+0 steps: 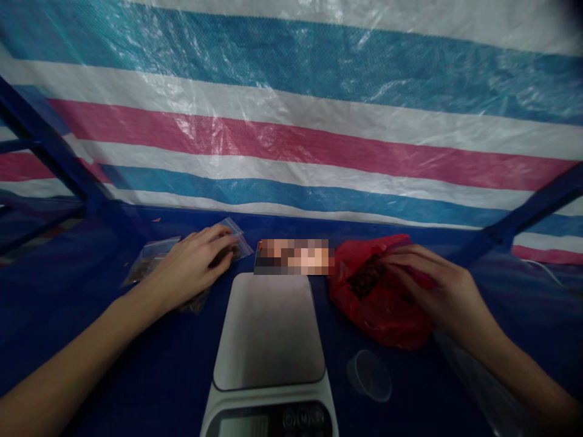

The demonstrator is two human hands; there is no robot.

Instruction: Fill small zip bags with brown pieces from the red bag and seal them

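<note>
My left hand (207, 258) lies over several small clear zip bags, its fingers curled on one zip bag (241, 246) with brown bits inside. Another zip bag (143, 264) with similar brown contents pokes out beside the wrist. On the right, a red plastic bag (378, 325) is open, and dark brown pieces (364, 279) show in its mouth. My right hand (435, 279) is at that mouth, fingers brought together on the bag's edge; whether a piece is also between the fingertips is hidden. Between the hands stands a digital kitchen scale (271, 340), nothing on its metal plate.
A phone-like flat thing (291, 258) with a blurred picture lies behind the scale. A small clear plastic cup (370, 376) is tipped right of the scale. Clear plastic film (478, 376) lies under my right forearm. Blue frame bars and a striped sheet (291, 139) enclose the blue surface.
</note>
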